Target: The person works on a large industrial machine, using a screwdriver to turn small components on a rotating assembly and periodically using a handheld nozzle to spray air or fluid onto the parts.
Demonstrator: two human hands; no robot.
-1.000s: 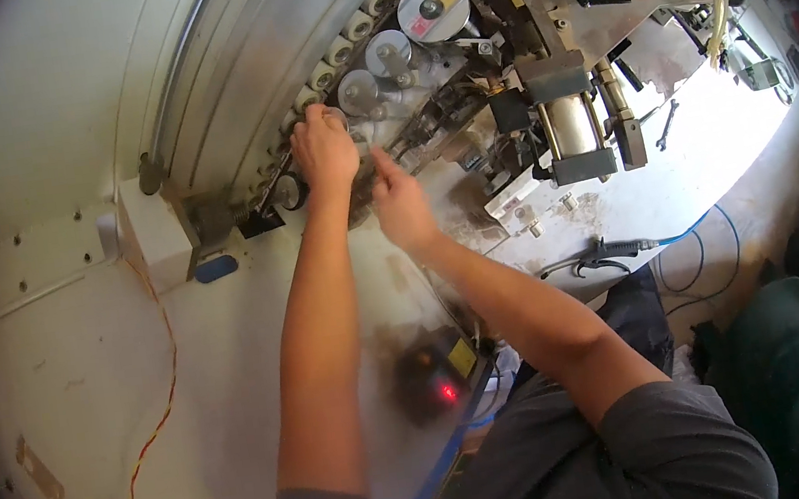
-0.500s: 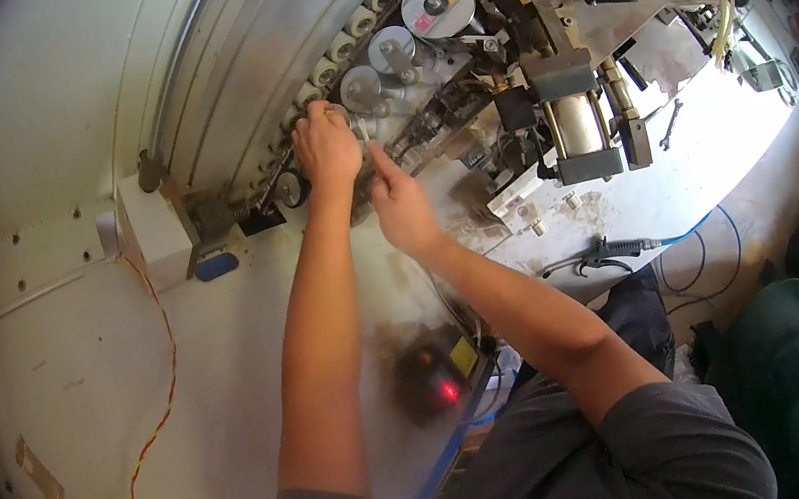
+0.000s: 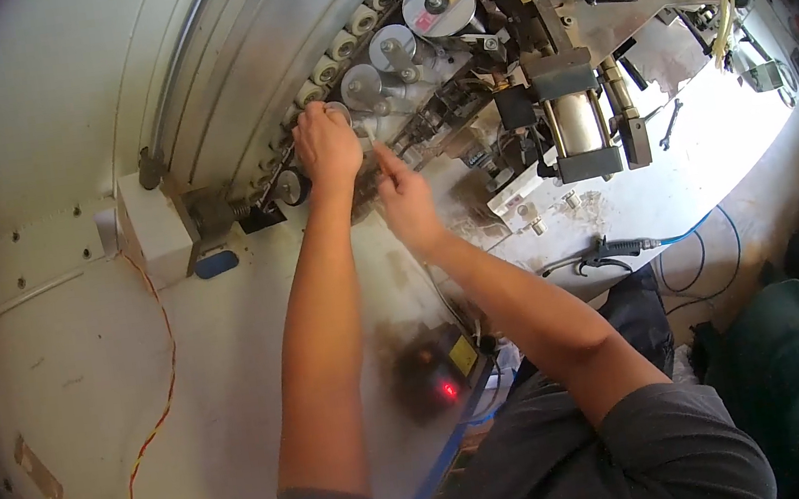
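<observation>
My left hand [image 3: 327,146] is closed over the edge of a small metal roller [image 3: 338,110], the lowest in a row of rollers on the machine. My palm and fingers hide most of it. Just to the right, my right hand [image 3: 406,198] is closed with its index finger pointing up toward the roller. A thin pale piece [image 3: 368,132] shows near that fingertip; I cannot make out what it is or whether the fingers hold it. Two larger silvery rollers [image 3: 361,87] stand above my hands, and a dark-rimmed wheel [image 3: 289,187] sits left of my left wrist.
A chain of pale rollers [image 3: 343,46] runs along the metal wall. To the right stands a pneumatic cylinder [image 3: 580,123]. An air blow gun [image 3: 612,250] and a wrench [image 3: 671,124] lie on the table. A twisted red-yellow wire [image 3: 170,360] crosses the panel at left.
My right hand has shifted slightly, its index fingertip a little to the right of where it was. The left hand stays at the roller.
</observation>
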